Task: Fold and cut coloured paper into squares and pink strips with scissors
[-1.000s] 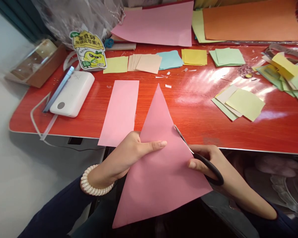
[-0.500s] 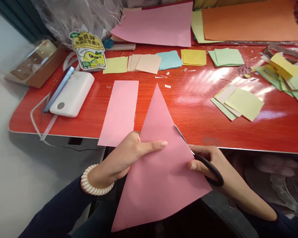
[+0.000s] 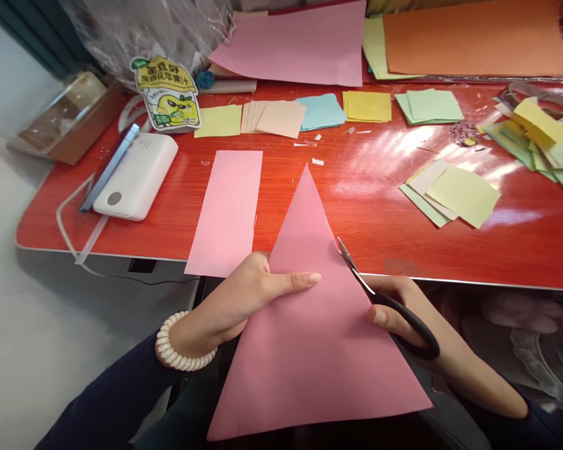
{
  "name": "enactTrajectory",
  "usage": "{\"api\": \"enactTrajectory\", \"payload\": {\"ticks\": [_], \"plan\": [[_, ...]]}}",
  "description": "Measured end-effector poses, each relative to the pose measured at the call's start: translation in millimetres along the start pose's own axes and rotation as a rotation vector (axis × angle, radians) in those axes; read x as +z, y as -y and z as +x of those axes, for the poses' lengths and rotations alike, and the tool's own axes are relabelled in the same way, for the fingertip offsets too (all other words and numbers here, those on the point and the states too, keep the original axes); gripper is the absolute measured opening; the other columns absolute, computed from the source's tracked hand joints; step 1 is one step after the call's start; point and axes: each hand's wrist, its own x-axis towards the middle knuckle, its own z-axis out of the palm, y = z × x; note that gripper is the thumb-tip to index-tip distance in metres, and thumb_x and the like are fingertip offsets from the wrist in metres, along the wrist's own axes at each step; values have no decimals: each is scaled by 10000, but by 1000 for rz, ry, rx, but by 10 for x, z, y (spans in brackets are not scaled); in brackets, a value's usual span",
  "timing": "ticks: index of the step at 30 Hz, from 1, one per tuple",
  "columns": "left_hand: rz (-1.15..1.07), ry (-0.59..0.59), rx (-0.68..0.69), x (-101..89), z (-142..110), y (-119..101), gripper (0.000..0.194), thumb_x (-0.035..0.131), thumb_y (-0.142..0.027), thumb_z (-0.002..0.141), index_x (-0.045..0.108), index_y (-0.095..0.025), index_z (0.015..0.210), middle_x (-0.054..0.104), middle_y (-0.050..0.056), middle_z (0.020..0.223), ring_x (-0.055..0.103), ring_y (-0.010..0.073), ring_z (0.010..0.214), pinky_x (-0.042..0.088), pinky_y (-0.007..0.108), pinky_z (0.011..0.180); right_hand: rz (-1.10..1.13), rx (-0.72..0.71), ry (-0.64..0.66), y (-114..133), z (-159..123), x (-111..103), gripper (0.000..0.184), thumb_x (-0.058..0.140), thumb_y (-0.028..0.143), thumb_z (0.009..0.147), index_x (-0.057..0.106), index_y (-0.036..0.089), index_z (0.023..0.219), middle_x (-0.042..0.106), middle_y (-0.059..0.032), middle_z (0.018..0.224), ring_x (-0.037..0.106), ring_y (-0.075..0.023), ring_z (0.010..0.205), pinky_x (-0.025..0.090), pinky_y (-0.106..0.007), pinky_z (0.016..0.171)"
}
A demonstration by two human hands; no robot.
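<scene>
My left hand (image 3: 258, 290) pinches a large pink sheet of paper (image 3: 319, 350), its thumb lying across the front. The sheet is seen as a triangle pointing away from me, held over the table's near edge. My right hand (image 3: 403, 312) grips black-handled scissors (image 3: 356, 272), whose blades lie along the sheet's right edge. The fingers behind the paper are hidden. Just left of the sheet, a pink paper strip (image 3: 228, 206) rests on the red table (image 3: 356, 200), overhanging the near edge.
A white power bank (image 3: 138, 178) with a phone leaning on it sits left, beside a cable. Small coloured paper stacks (image 3: 321, 112) run along the back, near a yellow pouch (image 3: 169, 97). Loose squares (image 3: 462, 194) and scraps lie right. Large pink and orange sheets (image 3: 473, 40) are behind.
My right hand with the scissors has shifted slightly right, and the blades have opened a little. The sheet's tip moved right and its lower right corner spread outward and down.
</scene>
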Motion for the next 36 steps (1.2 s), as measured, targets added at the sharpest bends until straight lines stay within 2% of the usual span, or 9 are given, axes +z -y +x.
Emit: {"api": "enactTrajectory", "payload": {"ticks": [6,9,18,24,32,36], "plan": [[1,-7,-9,-8,-4,5,222,739,-336,686,660,-153,784,656,39,699,635,196,707,518,308,631,65,0,19,49,-15,23,420,666,601,674,641,185,718,591,-29,698,556,-182,649,491,-308,649],[-7,5,-6,-11,-2,10,229,739,-330,689,663,-142,796,656,47,708,634,195,706,520,302,626,83,-6,22,49,-4,25,411,676,590,674,664,185,741,613,-33,724,578,-193,673,489,-297,638],[-51,57,-24,-50,31,49,115,711,-219,727,681,-120,778,686,62,792,647,179,724,528,252,606,123,-40,78,-33,53,6,456,681,572,693,706,180,924,684,-56,867,633,-232,798,501,-284,668],[-64,80,-25,-52,26,68,126,688,-212,749,674,-120,834,699,92,860,667,232,811,551,322,694,161,-48,84,1,51,32,394,689,539,704,720,190,885,688,-49,872,642,-211,785,508,-266,673],[-79,101,-19,-63,33,77,118,671,-191,762,688,-117,853,708,97,858,670,218,814,548,290,683,167,-56,72,-13,34,40,370,683,522,722,717,178,857,671,-44,817,626,-194,736,494,-255,636],[-80,98,-26,-69,49,97,108,671,-205,763,682,-115,822,701,99,866,667,234,822,547,324,704,153,-42,40,-23,48,55,384,693,550,693,706,181,794,638,-33,748,600,-185,694,470,-246,584]]}}
